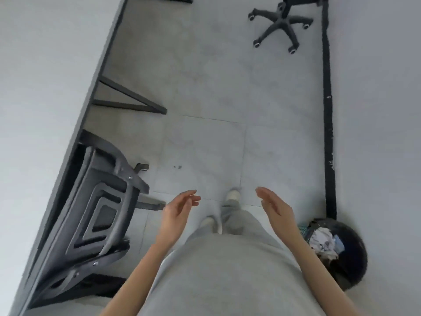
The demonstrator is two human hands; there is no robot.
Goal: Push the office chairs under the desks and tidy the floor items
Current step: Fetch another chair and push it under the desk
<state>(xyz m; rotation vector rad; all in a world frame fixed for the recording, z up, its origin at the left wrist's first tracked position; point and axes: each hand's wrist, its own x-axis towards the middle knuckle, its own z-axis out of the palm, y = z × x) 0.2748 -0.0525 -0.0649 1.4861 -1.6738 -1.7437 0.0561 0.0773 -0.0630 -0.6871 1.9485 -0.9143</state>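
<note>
A grey office chair (100, 215) stands at the lower left, its backrest against the edge of the white desk (41, 92) and its seat tucked beneath. My left hand (177, 212) hovers just right of that chair, fingers apart, holding nothing. My right hand (276, 207) is held out in front of me, open and empty. A second office chair (281, 23) shows at the top right by its black five-star wheeled base, standing out on the floor beside the right-hand desk (376, 99).
A black round waste bin (348, 252) with crumpled paper inside stands on the floor at the lower right, next to the right desk's dark edge. Black angled desk legs (132, 101) jut from under the left desk. Grey tiled floor (216, 87) runs between the desks.
</note>
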